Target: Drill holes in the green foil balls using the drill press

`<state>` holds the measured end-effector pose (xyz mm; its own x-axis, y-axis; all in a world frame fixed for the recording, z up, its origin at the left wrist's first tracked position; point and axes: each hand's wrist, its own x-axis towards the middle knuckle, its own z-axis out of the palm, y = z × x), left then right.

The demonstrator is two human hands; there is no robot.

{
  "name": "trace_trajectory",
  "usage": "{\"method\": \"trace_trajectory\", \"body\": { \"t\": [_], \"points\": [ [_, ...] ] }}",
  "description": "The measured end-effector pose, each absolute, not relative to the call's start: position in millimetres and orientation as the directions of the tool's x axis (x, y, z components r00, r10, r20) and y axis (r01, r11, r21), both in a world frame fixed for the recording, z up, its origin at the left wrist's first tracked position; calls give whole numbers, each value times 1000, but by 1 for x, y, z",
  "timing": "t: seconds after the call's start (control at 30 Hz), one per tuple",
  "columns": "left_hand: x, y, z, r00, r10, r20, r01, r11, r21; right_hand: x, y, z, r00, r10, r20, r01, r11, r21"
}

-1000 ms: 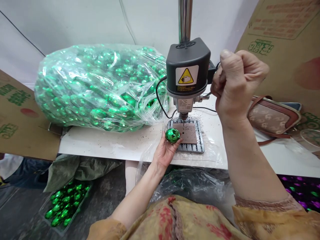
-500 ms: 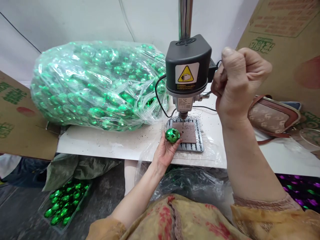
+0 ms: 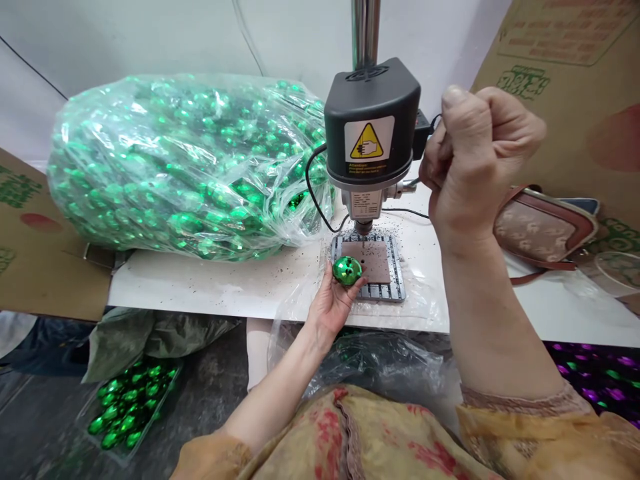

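My left hand (image 3: 334,303) pinches a shiny green, faceted, dark-marked ball (image 3: 345,273); my right hand (image 3: 473,150) clenches the lever (image 3: 410,186); warning label (image 3: 369,141): "Attention".

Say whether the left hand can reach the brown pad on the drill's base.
Probably yes: the left hand, holding a green ball, is beside the brown pad; nothing else visibly blocks it.

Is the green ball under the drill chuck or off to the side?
Off to the side: the left hand holds the green faceted ball left of the drill chuck; the hole in the brown pad shows.
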<state>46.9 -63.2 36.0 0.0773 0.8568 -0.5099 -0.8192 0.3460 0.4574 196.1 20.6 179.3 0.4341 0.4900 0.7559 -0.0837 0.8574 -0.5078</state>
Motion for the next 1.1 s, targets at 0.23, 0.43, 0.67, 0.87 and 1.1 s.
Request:
{"method": "trace_trajectory", "body": {
  "t": [0.23, 0.43, 0.67, 0.87, 1.1],
  "points": [
    [51, -65, 39, 98, 836, -541, -821, 375, 431, 197, 23, 179, 439, 479, 760, -87, 865, -495],
    [51, -63, 33, 121, 827, -549, -828, 389, 403, 196, 23, 177, 449, 459, 767, -87, 876, -474],
    [52, -67, 21, 87, 881, -466, -778, 353, 521, 196, 23, 177, 444, 433, 784, -81, 891, -446],
    [32, -56, 13, -168, 982, -84, -481, -8, 877, 193, 18, 176, 444, 440, 781, -55, 883, -467],
    [15, -22, 13, -172, 978, -115, -519, 9, 855, 191, 16, 176, 451, 450, 771, -57, 876, -479]
  ]
}}
